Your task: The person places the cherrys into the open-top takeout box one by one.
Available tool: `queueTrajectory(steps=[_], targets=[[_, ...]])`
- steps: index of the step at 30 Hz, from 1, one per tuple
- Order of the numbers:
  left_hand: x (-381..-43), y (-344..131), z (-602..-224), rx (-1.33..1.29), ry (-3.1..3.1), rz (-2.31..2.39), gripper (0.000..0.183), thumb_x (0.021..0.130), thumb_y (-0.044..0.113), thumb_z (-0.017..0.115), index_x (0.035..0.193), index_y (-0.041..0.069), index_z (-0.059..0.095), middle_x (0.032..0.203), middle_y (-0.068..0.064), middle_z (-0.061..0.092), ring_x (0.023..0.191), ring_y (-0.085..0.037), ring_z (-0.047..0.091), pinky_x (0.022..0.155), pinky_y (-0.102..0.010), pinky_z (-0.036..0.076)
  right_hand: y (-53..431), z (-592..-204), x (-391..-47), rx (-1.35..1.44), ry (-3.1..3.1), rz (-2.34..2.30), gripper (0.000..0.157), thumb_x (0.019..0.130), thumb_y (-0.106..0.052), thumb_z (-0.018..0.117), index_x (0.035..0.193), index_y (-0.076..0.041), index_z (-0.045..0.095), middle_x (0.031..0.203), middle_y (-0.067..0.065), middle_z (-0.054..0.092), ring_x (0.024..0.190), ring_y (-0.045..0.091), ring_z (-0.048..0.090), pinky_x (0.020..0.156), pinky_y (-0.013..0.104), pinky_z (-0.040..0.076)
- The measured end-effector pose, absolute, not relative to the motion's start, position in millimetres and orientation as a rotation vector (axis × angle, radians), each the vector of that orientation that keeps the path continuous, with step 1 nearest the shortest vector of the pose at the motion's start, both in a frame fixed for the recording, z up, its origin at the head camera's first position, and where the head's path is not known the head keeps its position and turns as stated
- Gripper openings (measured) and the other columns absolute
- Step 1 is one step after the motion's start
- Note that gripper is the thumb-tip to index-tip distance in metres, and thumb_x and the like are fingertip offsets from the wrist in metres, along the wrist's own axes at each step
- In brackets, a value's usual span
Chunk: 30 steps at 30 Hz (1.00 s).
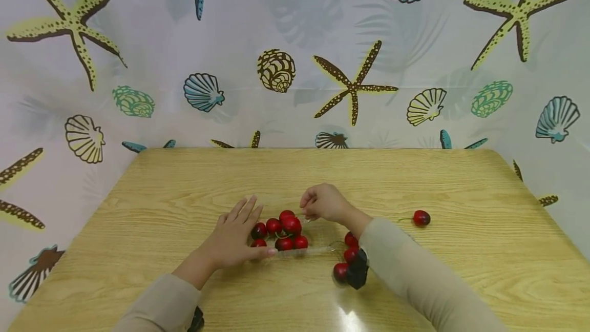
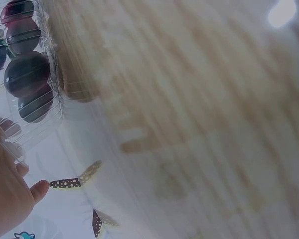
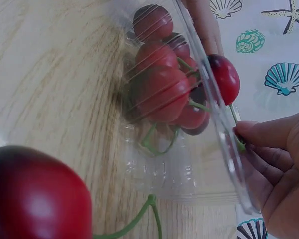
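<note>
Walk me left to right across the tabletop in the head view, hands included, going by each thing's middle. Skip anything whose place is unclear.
Left hand, heap of cherries, right hand, lone cherry.

Behind the wooden bench [image 1: 207, 173], white cloth [image 1: 239, 35] is covered with starfish [image 1: 352, 87] and shells [image 1: 203, 91]; light [image 1: 350, 320] is reflected on the bench.

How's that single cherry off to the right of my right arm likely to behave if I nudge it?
The single cherry will probably roll, being rounded and on a flat tabletop. Its stem sticks out sideways, so it may veer or stop early. Its smooth-looking skin could be somewhat slippery.
</note>
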<state>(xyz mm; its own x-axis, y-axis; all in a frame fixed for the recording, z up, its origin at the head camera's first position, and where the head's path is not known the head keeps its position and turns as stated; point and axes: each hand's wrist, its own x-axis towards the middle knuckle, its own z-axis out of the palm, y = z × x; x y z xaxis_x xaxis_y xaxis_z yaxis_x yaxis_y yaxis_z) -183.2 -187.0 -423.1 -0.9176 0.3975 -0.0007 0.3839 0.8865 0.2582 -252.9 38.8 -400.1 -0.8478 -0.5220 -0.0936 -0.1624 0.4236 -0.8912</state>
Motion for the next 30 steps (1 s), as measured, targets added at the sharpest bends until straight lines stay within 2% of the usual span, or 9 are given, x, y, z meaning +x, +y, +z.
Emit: queueTrajectory(steps=[14,22,30], targets=[[-184,-185,-421,0.622,2.992,0.377,0.101,0.067,0.074,0.041,0.138,0.005,0.020,0.144,-0.010,0.002,0.129,-0.029,0.001,0.093,-0.057,0.012,41,-394,-251,-0.604,2.434,-1.262,0.009,0.079,0.001,0.057,0.086,0.006,0.060,0.073,0.005,0.060,0.071,0.022,0.060,0.062,0.034,0.048],[-184,-184,-420,0.610,2.985,0.388,0.100,0.068,0.072,0.043,0.138,0.005,0.020,0.144,-0.010,0.003,0.129,-0.030,0.000,0.094,-0.056,0.012,47,-389,-252,-0.642,2.448,-1.244,0.011,0.079,-0.002,0.059,0.088,0.005,0.060,0.074,0.004,0.060,0.066,0.015,0.057,0.060,0.030,0.047],[-184,-185,-421,0.610,2.983,0.380,0.101,0.067,0.074,0.042,0.138,0.005,0.019,0.143,-0.011,0.003,0.129,-0.030,0.001,0.093,-0.056,0.013,53,-390,-252,-0.594,2.349,-1.365,0.014,0.081,0.001,0.056,0.092,0.009,0.058,0.079,0.009,0.060,0.075,0.025,0.060,0.066,0.032,0.048]])
